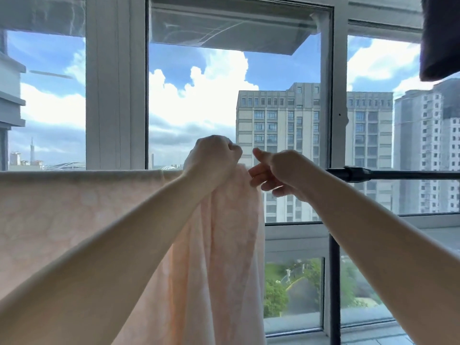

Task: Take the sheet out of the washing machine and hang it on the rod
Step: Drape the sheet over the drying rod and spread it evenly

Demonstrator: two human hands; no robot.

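Daylight fills the tall window [281,120], its white frames cutting a view of blue sky, heaped clouds and grey tower blocks [286,135]. Across it runs a dark rod [398,175], carried by a dark upright post [334,290]. The pale pink sheet [74,215] is draped over the rod on the left and bunches into folds at the middle. The left hand [214,158] is clenched around that gathered top edge, lifted just above the rod. The right hand [276,170], just beside the bunch, has loosely curled fingers and a raised thumb, grasping nothing. Dark cloth [440,38] hangs at the upper right corner.
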